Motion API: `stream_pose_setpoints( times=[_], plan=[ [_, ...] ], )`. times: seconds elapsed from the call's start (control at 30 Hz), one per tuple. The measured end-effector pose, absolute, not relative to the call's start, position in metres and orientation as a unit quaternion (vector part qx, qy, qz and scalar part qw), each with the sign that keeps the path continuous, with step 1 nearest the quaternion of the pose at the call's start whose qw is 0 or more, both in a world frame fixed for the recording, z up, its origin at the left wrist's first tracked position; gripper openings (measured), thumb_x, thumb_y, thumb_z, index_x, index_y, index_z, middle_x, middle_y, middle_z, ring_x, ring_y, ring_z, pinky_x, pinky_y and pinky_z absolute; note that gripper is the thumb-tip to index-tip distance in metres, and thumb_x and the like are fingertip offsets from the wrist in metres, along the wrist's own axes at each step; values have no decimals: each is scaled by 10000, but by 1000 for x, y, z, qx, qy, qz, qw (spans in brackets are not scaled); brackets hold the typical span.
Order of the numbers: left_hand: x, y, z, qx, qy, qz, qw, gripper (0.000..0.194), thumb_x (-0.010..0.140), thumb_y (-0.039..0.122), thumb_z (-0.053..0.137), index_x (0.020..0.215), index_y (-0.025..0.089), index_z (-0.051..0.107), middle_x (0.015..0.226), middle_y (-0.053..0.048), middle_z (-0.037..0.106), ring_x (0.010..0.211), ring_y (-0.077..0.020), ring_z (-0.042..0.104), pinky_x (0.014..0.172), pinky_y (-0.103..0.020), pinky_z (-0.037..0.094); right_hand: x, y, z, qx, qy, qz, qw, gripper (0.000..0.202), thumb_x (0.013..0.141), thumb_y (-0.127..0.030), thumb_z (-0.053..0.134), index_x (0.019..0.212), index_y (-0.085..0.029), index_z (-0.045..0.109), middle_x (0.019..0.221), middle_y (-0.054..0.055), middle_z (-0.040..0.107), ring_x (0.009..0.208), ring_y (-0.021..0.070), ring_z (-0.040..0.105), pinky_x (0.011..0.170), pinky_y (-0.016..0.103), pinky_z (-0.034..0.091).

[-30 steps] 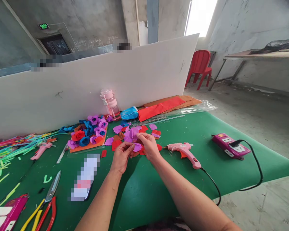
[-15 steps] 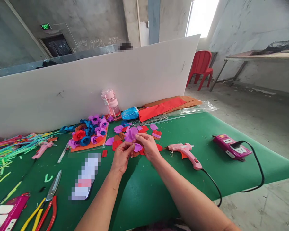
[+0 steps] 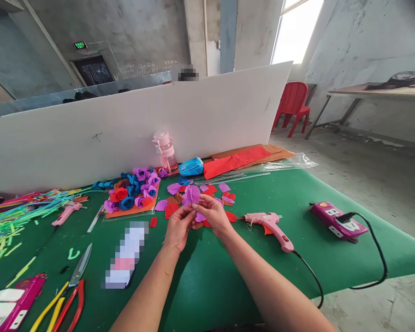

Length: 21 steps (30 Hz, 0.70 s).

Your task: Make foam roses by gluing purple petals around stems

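Note:
A purple paper petal (image 3: 191, 194) stands up between the pinched fingertips of my left hand (image 3: 180, 224) and my right hand (image 3: 212, 213). Both hands are closed and meet at the petal's lower end, which their fingers partly hide. Loose purple, red and brown petals lie on the green table around and behind the hands, among them a red petal (image 3: 171, 211) and a purple petal (image 3: 161, 205). To the right of my right hand lies a pink glue gun (image 3: 269, 226), its nozzle towards the petals.
Finished paper flowers (image 3: 127, 203) sit on an orange sheet at left. Nearer me are a phone (image 3: 126, 258) and red-and-yellow-handled scissors (image 3: 78, 272). A pink bottle (image 3: 165, 150) stands by the white board (image 3: 210, 110). A corded purple power strip (image 3: 337, 221) lies at right.
The whole view has shifted slightly, so things appear a little lower and further right. My hands have drawn closer together at the purple petal, which now stands more upright.

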<state>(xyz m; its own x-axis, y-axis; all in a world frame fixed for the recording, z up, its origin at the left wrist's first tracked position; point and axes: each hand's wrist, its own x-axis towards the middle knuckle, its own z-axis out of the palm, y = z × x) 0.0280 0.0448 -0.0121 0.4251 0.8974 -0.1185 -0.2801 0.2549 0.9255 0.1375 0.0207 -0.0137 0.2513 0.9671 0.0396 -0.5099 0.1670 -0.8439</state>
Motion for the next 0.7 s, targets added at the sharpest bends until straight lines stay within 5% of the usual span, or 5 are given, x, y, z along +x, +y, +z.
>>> stream_pose_setpoints(
  times=[0.7],
  plan=[
    [28,44,-10,432,343,404,730,289,563,285,786,760,142,630,601,42,544,482,-57,482,459,-195,385,139,20,-14,-393,-325,534,675,245,606,-360,724,723,-164,633,655,-10,649,500,91,536,448,203,428]
  ],
)
